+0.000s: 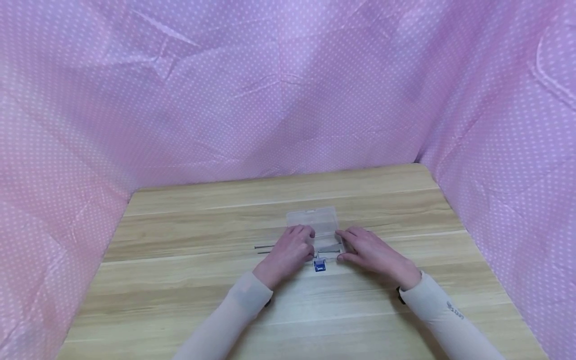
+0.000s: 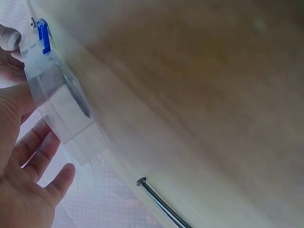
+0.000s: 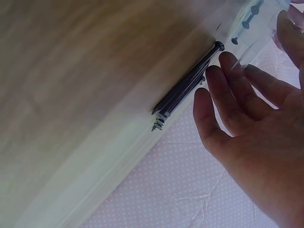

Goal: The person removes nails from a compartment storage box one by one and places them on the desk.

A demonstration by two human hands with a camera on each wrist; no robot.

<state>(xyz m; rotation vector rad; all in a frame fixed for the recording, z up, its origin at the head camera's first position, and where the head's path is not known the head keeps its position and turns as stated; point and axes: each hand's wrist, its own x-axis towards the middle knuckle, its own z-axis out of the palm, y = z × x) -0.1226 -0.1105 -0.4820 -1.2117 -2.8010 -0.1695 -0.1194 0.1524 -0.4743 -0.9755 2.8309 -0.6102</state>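
A clear plastic box with a blue latch (image 1: 319, 265) lies on the table, its transparent lid (image 1: 311, 218) flipped back on the far side. Long metal nails (image 1: 329, 251) lie inside. My left hand (image 1: 290, 250) grips the box's left end, thumb nearest me; in the left wrist view the box wall (image 2: 61, 109) lies against thumb and fingers. The right hand (image 1: 371, 250) holds the opposite end between thumb and forefinger. In the right wrist view its other fingers (image 3: 228, 104) are spread, off the box, with nails showing through the plastic (image 3: 259, 33).
Left of the box, a few loose nails (image 1: 264, 246) lie on the wooden table (image 1: 180, 280), partly hidden by the left hand. They show in the right wrist view as a dark bundle (image 3: 187, 80), with a threaded screw tip. Pink dotted cloth (image 1: 270, 100) hangs around the table.
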